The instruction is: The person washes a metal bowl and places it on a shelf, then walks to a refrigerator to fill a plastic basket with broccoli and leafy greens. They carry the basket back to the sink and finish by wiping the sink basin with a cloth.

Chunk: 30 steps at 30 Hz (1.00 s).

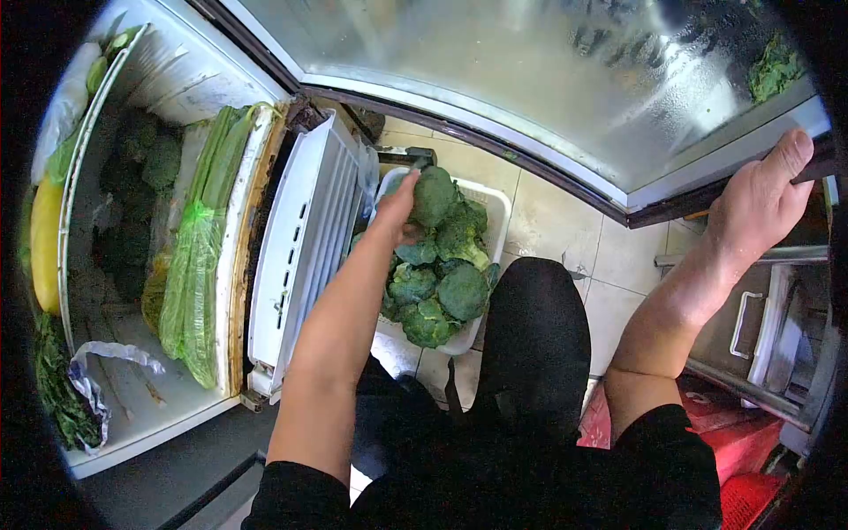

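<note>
**Mostly grn & wht, w/ blk + red**

Ctr: broccoli (464,291) dk grn, yellowish-grn patch; basket (503,208) wht. 9 o'clock: vented panel (296,238) wht w/ row of dk slots; beyond, stalks (199,265) lt grn; outermost, long veg (46,247) yel. 2 o'clock: floor tiles (556,212) off-wht, dk grid lines. 4 o'clock: plastic item (742,433) red. 7 o'clock: person's sleeve (300,495) blk.

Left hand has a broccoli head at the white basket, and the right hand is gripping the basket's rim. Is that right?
Not quite. The head view shows the right hand gripping the edge of the glass door, not the rim of the white basket. The left hand does have a broccoli head at the basket.
</note>
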### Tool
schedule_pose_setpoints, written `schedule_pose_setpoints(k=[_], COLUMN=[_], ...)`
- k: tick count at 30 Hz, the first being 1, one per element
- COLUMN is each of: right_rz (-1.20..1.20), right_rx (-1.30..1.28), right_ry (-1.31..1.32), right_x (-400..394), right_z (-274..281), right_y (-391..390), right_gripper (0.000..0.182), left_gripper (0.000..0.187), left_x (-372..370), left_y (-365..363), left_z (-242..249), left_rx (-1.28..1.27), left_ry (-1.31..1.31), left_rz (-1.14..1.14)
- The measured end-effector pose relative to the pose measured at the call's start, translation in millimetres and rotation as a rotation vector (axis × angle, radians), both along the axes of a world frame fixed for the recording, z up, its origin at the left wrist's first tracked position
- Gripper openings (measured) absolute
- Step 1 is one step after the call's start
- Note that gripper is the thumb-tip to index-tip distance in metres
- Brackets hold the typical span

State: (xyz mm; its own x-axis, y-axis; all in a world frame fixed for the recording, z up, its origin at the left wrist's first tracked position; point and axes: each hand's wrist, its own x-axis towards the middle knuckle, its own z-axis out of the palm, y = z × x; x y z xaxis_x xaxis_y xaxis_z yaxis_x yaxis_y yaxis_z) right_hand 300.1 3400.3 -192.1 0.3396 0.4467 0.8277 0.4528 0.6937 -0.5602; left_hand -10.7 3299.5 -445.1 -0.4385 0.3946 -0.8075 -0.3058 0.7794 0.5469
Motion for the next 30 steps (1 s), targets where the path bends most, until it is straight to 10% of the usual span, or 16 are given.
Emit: schedule_pose_setpoints(k=[7,13,19,30], right_rz=[-0.008,-0.111,-0.123,-0.187], right_rx=[-0.081,-0.133,-0.194,-0.397], right_ry=[0.046,0.226,0.058,-0.116], right_x=[2,-1,135,183], right_z=[-1,-2,-55,-38], right_y=[-3,1,83,110], right_gripper=[0.046,0.048,0.033,0.030], left_gripper=[0.096,0.056,0.045,0.041], left_x=[-10,1,9,49], left_y=[-49,-107,-112,-176], left_z=[-12,-22,-28,55], left_rx=[0.063,0.309,0.554,0.308], left_ry=[0.189,-0.050,0.074,-0.006], left_rz=[-0.101,0.073,0.117,-0.022])
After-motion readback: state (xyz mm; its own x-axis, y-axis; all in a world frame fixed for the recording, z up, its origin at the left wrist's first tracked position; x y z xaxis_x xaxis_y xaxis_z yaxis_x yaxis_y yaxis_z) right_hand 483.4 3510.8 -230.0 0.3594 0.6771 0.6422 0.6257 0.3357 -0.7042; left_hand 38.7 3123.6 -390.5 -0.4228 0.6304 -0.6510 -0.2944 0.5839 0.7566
